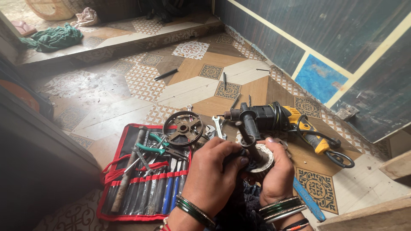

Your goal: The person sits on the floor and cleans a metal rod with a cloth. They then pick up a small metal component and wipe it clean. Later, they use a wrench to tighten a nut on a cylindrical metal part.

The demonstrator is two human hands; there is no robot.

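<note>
My left hand (214, 169) and my right hand (277, 171) close together around a round metal part (265, 157) with a pale rim, held low in front of me. Fingers of both hands wrap its edges, so most of it is hidden. Just beyond it lies a black and yellow power drill (274, 117) on the floor, its black side handle (249, 137) reaching down to my fingers. A dark spoked metal wheel (184, 127) rests on the top of an unrolled red and black tool roll (143, 175) to the left of my left hand.
The tool roll holds several screwdrivers, chisels, a hammer and green-handled pliers (155, 149). Spanners (217, 126) lie by the wheel. A blue flat tool (309, 200) lies at the right. Loose bits (165, 74) scatter on the patterned tile floor. A step edge (128, 45) runs behind; a wall (342, 38) stands right.
</note>
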